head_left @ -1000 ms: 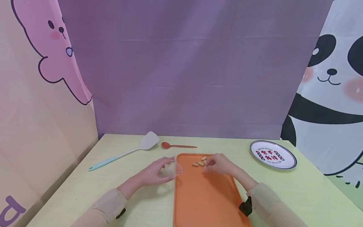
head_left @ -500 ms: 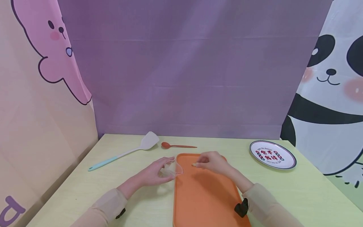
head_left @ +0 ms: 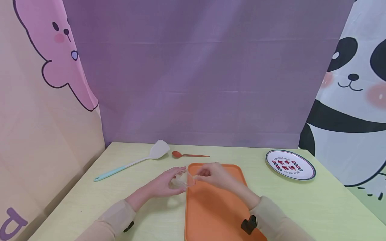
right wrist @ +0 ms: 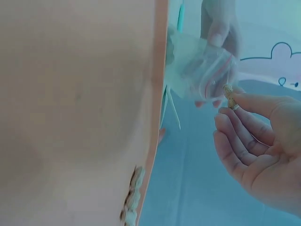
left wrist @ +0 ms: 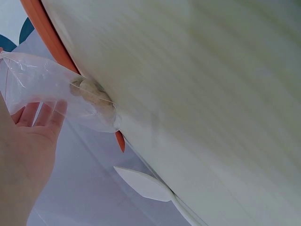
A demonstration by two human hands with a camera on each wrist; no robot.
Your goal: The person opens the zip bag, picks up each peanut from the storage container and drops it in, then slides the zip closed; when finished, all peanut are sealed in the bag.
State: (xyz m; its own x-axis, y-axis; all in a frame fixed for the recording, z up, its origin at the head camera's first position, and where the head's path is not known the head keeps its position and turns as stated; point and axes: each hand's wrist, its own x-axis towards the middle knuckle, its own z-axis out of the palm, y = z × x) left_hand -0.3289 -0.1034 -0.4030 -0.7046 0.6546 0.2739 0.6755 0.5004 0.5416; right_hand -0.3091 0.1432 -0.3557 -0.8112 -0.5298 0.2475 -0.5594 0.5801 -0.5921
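The purple backdrop (head_left: pixel 193 73) fills most of the head view's upper half, cut off by the top edge; the pale table (head_left: pixel 322 204) runs out of the frame below. A panda print (head_left: pixel 352 77) at right is cropped too. The orange tray (head_left: pixel 209 214) lies at lower centre, its near end cut off by the bottom edge, part of the rest covered by the right hand (head_left: pixel 215 175) and forearm. A spatula (head_left: pixel 135 163) slants across left of centre, and a white plate (head_left: pixel 290 164) sits at right. The left hand (head_left: pixel 163 183) reaches in from the lower left, thumb above, fingers below, curled round a plastic bag (left wrist: pixel 44 80) at mid-frame; in the head view the clear film is hard to make out beyond its mouth, which overlaps the tray's left edge. The right hand comes from the lower right, thumb and forefinger pinching, other fingers loosely bent. A red spoon (head_left: pixel 190 155) lies beyond the tray. Bagged peanuts (left wrist: pixel 96 96) look blurred through the film; loose peanuts (right wrist: pixel 132 197) on the tray, low in the right wrist view, are hidden in the head view. The pinched peanut (right wrist: pixel 229 96) is just beside the bag's mouth; whether they touch I cannot tell
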